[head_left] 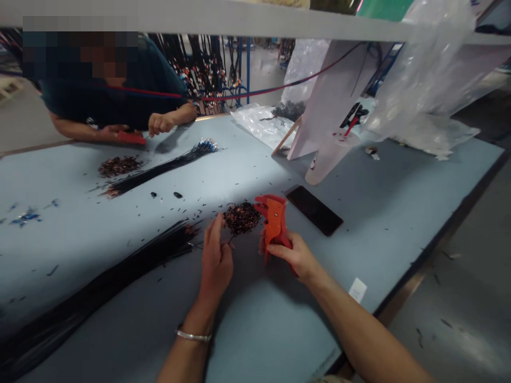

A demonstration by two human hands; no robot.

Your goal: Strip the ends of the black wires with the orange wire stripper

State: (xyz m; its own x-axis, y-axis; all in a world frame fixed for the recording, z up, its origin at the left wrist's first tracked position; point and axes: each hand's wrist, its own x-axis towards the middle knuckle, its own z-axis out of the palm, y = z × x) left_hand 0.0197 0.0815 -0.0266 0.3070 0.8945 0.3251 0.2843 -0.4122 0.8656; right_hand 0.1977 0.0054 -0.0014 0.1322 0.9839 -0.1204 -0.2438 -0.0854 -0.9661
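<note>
My right hand (293,255) is wrapped round a red and orange wire stripper (274,218), its jaws pointing up and left. My left hand (217,255), with a silver bangle at the wrist, is beside it, fingers raised and thumb bent in; a thin black wire end (230,240) shows at its fingertips. Between the hands and just beyond them lies a pile of small dark and copper-coloured scraps (241,218). A long bundle of black wires (120,276) stretches across the table to the left of my left hand.
Across the blue table (255,340) a person (120,106) holds a red tool (131,138) near a second wire bundle (159,169) and scrap pile (120,166). A phone (315,209) lies right of the stripper. Behind stand a white cup (329,159) and plastic bags (415,85). A shelf (255,21) spans overhead.
</note>
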